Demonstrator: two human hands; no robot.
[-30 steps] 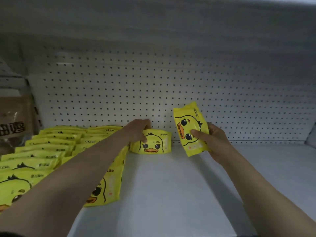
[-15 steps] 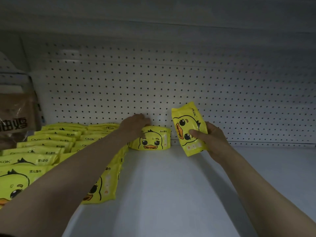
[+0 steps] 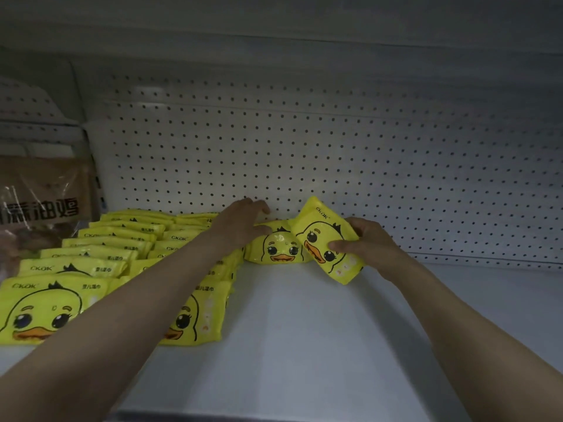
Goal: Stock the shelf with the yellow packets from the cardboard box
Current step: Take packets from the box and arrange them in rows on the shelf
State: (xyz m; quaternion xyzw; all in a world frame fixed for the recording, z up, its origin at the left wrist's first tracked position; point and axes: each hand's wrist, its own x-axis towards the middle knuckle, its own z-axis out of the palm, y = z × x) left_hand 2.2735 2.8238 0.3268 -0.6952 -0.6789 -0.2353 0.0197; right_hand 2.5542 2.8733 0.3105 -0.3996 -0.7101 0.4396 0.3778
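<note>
Left hand [image 3: 243, 222]: reached to the back of the shelf, palm down, its fingers [image 3: 262, 208] loosely spread and nearly straight; they rest on the top left of the standing packet [image 3: 278, 248] without curling round it

Standing packet: a yellow duck-face packet on its long edge at the very back, face toward the viewer, just in front of the pegboard

Right hand [image 3: 373, 246]: grips a second yellow packet, the held packet [image 3: 326, 239] — thumb across the printed front, the other fingers [image 3: 356, 223] curled round its right edge and back

Held packet: tilted, top corner leaning left, lower corner low over the shelf; whether it touches the board I cannot tell; it overlaps the right side of the standing packet, and I cannot tell whether the two touch

Stocked packets [image 3: 100, 254]: more of the same yellow packets in rows on the left part of the shelf, laid overlapping from front to back, partly hidden by the left forearm

Shelf [image 3: 304, 345]: a pale, plain board — bare in the middle and on the right

Pegboard [image 3: 335, 162]: a white perforated back panel behind everything, with the underside of another shelf above

Brown bag [image 3: 42, 205]: a brown package with dark printed characters in the neighbouring bay at far left

Light: dim and greyish
</note>
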